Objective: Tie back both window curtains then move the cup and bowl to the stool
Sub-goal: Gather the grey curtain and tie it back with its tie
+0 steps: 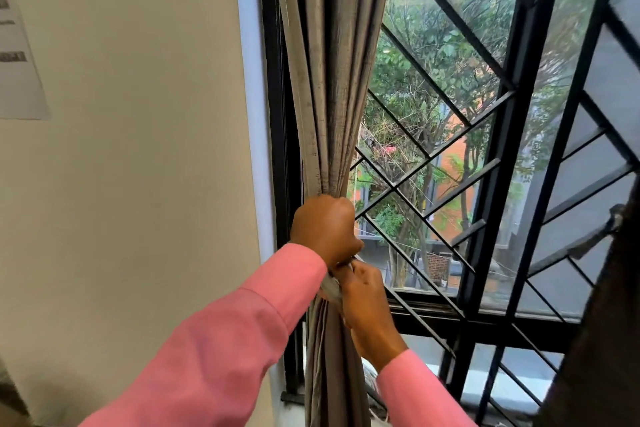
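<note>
Paper (20,62) hangs on the cream wall (138,149) at far left, its print too blurred to read. Next comes the black window frame (273,114), and against it the grey-brown curtain (332,80), gathered into one tight bunch that hangs down the window's left side. The left hand (325,229) (pink sleeve reaching in from the lower left) grips that bunch at its narrowest point, fingers (346,239) curled round the cloth and pressed together. Just beneath and touching it, the right hand (367,295) pinches a pale strip (330,288) lying across the front of the curtain. Its fingers are bent in close on the strip, and both hands hide how far the strip goes round the bunch. To the right, a black grille (519,135) of diagonal bars crosses the glass, with green trees and an orange-red building beyond. At the far right edge hangs dark cloth (595,340), blurred.
</note>
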